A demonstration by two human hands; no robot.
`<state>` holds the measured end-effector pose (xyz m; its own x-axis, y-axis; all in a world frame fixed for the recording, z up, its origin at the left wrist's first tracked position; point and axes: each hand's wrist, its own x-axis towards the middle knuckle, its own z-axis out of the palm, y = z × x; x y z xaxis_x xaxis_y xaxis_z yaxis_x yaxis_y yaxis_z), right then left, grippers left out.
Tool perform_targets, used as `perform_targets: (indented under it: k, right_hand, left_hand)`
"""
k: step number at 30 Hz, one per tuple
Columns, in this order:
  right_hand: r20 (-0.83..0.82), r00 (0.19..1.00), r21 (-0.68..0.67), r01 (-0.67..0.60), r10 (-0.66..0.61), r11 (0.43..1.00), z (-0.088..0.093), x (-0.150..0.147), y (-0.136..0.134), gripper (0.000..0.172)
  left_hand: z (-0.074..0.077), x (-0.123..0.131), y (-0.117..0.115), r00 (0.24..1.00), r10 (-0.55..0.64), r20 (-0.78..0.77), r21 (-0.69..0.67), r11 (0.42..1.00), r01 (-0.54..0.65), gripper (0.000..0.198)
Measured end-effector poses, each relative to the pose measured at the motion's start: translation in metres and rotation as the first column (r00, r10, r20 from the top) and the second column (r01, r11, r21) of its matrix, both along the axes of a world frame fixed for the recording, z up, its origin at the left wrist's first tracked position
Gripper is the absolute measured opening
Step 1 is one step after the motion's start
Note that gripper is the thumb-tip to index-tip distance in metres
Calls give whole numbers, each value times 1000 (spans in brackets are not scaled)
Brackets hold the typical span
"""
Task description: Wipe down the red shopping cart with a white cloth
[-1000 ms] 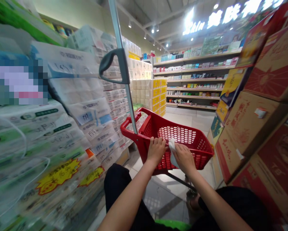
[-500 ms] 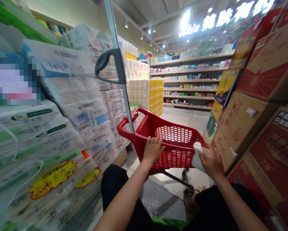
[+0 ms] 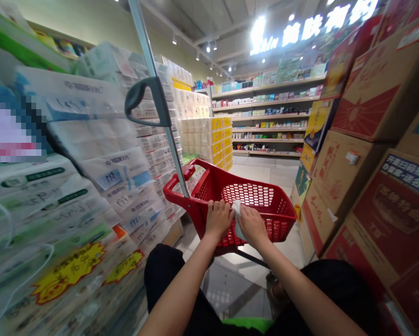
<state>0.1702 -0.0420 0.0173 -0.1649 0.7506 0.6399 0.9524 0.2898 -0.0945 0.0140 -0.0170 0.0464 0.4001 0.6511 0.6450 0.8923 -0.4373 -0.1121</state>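
Observation:
A red plastic shopping basket (image 3: pixel 279 210) on wheels stands on the floor in front of me. Its grey pull handle (image 3: pixel 153 102) rises up and to the left. My left hand (image 3: pixel 217 218) grips the basket's near rim, fingers curled over the edge. Right beside it my right hand (image 3: pixel 251 227) presses a white cloth (image 3: pixel 236 209) against the same rim. The basket looks to hold nothing.
Wrapped tissue packs (image 3: pixel 100 154) with yellow price tags are stacked high on my left. Red and brown cartons (image 3: pixel 366 154) are piled on my right. A tiled aisle (image 3: pixel 265 172) runs ahead to stocked shelves (image 3: pixel 268 121). My knees are low in view.
My right hand with the cloth slid along the near rim to the basket's right corner, then came back next to my left hand. The left hand stayed gripping the rim.

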Motion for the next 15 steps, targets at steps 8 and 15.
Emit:
perform_targets:
  k: [8,15]
  right_hand:
    - [63,997,25,43,-44,999,-15,58,-13,42]
    - [-28,953,20,303,-303,953,-50,152,-28,46]
  left_hand:
    - [2,-10,2,998,-48,-26,-7,999,48,23]
    - [0,-7,2,998,-50,-27,-9,999,50,19]
